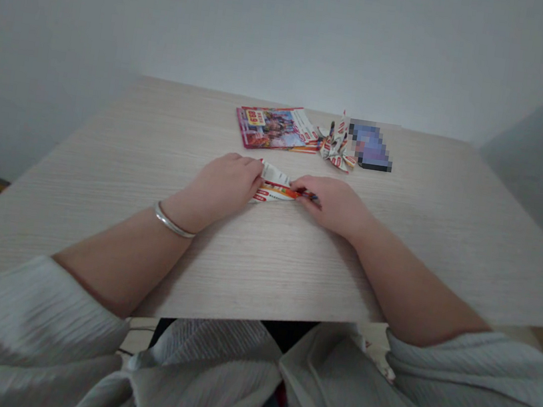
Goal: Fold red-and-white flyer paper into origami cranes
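Note:
A folded piece of printed paper (276,193), white with red and orange print, lies between my hands on the table. My left hand (229,187) is closed over its left end, with the fingers curled and partly hidden. At the right end, my right hand (332,204) pinches the narrower, darker tip between thumb and fingers. Just beyond the hands stands a folded paper figure (337,147) with pointed parts, made of similar red and white printed paper.
Behind my hands lies a stack of colourful printed leaflets (276,129). A pixelated phone-like object (371,147) is right of the paper figure. The pale wooden table (262,269) meets a plain wall (295,32) at the back.

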The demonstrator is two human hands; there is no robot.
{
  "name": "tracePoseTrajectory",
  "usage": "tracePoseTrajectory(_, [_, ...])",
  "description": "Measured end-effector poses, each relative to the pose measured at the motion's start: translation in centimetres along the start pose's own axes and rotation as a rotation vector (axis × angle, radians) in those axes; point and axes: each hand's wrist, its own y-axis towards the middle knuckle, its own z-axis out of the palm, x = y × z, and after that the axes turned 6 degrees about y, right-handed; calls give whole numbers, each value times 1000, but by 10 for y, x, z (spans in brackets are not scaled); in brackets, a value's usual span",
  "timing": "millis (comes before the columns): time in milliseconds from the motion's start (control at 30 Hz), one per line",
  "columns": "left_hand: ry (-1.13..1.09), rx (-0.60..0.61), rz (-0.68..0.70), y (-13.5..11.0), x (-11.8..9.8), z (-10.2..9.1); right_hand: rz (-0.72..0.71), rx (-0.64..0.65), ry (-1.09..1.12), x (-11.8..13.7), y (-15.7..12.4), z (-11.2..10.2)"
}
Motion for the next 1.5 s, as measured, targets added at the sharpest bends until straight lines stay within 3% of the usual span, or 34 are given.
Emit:
tracePoseTrajectory(300, [1,-38,15,1,6,4,-175,20,-128,-7,5,10])
tracePoseTrajectory(467, [-18,-46,-11,1,8,5,-161,24,-218,-6,4,11])
tracePoseTrajectory(767, [-61,-86,-9,2,9,8,-53,33,-168,5,3,3])
tracePoseTrajectory(1033, [-100,-85,-88,-2,4,-2,-46,68,-186,7,4,2])
tracePoseTrajectory(1100, [-115,-84,-59,-4,-1,-5,-49,57,-189,5,5,3])
tracePoseTrajectory(1267, [-135,-66,186,-9,-14,-9,-58,42,-219,4,8,4])
tracePoseTrajectory(1500, [-132,-68,220,-14,-20,-8,22,108,-337,15,7,-3])
